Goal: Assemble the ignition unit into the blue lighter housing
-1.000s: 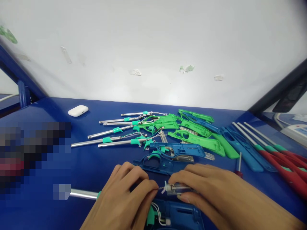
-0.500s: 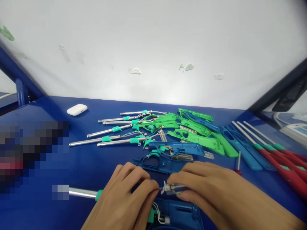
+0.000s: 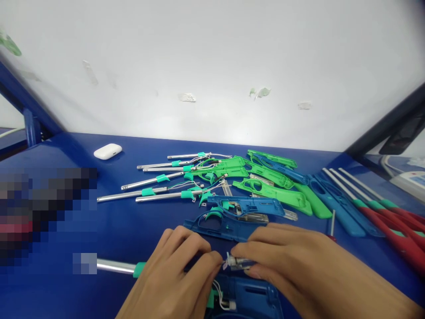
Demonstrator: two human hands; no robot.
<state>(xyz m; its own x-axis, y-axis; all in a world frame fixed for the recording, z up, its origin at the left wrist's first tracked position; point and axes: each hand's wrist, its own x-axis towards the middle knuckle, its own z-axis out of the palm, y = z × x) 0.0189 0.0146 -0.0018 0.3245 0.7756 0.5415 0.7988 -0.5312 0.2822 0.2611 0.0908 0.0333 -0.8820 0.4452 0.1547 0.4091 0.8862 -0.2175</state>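
Two bare hands work close together above a blue table (image 3: 133, 230), a narrow gap between them. The right hand (image 3: 295, 259) clamps a small clear plastic tank with a whitish fitting (image 3: 236, 262) between thumb and fingers, its fitting pointing left. The left hand (image 3: 175, 277) has thumb and forefinger pinched together just beside that fitting; whatever lies between those fingertips is hidden.

Below the hands is an open dark blue plastic half-shell (image 3: 254, 294) with two white wires (image 3: 218, 290) and a teal part (image 3: 210, 300). One silver metal tube with a teal collar (image 3: 116, 266) reaches left from behind the left hand.

Farther back lie six thinner-looking silver tubes with teal clips (image 3: 156, 180), several overlapping bright green plastic shells (image 3: 282, 193), and two blue plastic shells with trigger openings (image 3: 229, 225). To the right are a small red-handled screwdriver (image 3: 332, 223) and three red-handled lighters with pale tubes (image 3: 381, 226). A white rounded case (image 3: 108, 151) sits at the back left. Markings on a white device (image 3: 413, 181) at the right edge are too small to read.
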